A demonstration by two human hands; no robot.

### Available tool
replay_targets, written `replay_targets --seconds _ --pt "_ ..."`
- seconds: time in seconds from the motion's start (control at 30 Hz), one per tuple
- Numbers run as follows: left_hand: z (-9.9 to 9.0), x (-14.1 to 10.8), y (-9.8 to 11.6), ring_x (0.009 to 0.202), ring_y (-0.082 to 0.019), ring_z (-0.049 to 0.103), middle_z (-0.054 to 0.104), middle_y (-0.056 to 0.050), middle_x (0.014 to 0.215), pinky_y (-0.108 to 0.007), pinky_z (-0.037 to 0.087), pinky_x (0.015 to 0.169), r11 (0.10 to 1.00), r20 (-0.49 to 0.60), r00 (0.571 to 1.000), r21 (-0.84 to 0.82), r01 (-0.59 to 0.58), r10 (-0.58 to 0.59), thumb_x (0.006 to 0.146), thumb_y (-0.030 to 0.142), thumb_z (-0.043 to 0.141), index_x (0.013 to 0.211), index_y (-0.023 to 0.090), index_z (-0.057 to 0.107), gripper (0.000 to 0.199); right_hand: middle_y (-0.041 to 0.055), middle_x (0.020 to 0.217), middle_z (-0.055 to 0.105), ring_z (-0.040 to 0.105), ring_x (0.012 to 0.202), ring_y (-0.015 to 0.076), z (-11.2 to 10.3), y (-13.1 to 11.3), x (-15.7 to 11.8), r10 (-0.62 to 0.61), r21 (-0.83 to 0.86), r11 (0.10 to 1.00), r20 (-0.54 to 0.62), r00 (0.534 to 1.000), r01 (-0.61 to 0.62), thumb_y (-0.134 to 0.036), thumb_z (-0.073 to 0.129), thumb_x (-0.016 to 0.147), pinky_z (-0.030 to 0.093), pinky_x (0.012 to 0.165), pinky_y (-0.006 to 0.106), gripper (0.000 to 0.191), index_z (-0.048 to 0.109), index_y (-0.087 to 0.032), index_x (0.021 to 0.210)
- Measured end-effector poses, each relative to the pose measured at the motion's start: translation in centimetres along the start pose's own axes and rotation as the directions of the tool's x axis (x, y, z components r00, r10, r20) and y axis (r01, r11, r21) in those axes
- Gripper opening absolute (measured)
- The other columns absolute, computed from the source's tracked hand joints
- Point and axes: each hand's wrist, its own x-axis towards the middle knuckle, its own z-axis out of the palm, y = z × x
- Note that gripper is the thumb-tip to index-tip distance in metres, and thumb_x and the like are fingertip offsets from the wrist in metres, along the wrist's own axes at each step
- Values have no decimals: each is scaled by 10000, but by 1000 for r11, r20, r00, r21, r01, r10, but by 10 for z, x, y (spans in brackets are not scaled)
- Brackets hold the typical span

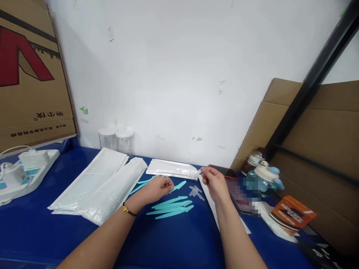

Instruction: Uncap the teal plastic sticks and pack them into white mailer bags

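Left hand [158, 186]: fingertips together right at a turquoise razor [179, 185]; can't tell if it's gripped. Right hand [215, 181] pinches a small clear piece [200, 171], likely a cap, by the white bubble mailer [171, 168]. Looks partway through: near batch of razors [171, 211] on the blue desk [168, 243], others partly hidden behind the left hand. Loose clear caps [196, 193] unused between the hands. Can't tell which razors are capped.
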Motion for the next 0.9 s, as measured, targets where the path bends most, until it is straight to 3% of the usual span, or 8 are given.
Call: replay_targets --seconds 0.07,0.13,0.27,0.4,0.47,0.53,0.73,0.9 --pt "3 -2 0 617 -133 512 604 3 704 -220 371 540 998 54 998 61 7 -11 771 392 453 783 177 607 265 6 526 570 403 404 81 -13 3 6 70 -271 962 72 995 -48 -423 645 646 302 414 216 278 620 -147 656" --pt "8 -2 2 631 -141 535 629 2 718 -223 370 538 991 63 998 130 17 -26 748 354 474 758 193 631 225 10 484 584 439 406 94 -19 10 8 185 -534 841 146 972 -80 -377 666 617 313 425 221 238 615 -150 565" --pt "12 -1 1 630 -139 559 648 6 708 -224 367 541 969 26 999 245 26 -34 699 242 495 724 209 642 152 31 523 643 551 482 137 -15 22 8 279 -763 644 164 946 -57 -347 686 589 359 475 228 207 612 -165 524" --pt "-7 1 -13 679 -152 575 648 -4 756 -233 377 582 928 -127 989 352 119 -79 699 264 546 796 215 636 141 41 571 665 578 522 149 -13 20 8 206 -819 574 119 971 -21 -395 659 629 360 498 233 230 633 -179 555" --pt "-19 2 -23 771 -179 580 647 -31 855 -252 388 644 872 -272 958 440 213 -97 700 285 576 861 210 634 187 40 575 665 583 531 151 -13 16 7 175 -818 576 123 977 0 -397 623 667 358 507 236 236 637 -183 568" --pt "-27 2 -31 855 -202 571 633 -53 947 -271 390 706 817 -340 936 512 265 -91 699 290 598 930 212 631 246 35 582 665 590 545 153 -12 11 6 145 -799 601 138 980 24 -392 592 695 359 516 235 240 638 -186 582" --pt "-23 7 -38 928 -217 550 634 -52 941 -292 364 758 759 -286 957 611 225 -53 749 296 574 876 227 638 158 30 621 669 599 578 156 -6 7 1 53 -747 661 152 987 80 -396 565 712 353 509 225 240 641 -184 629" --pt "-21 9 -36 810 -190 579 658 -27 839 -278 355 696 772 -255 964 597 217 -73 767 277 543 811 224 631 112 26 621 666 592 576 152 -2 5 -1 12 -736 668 155 988 107 -388 558 711 344 502 219 234 648 -184 641"
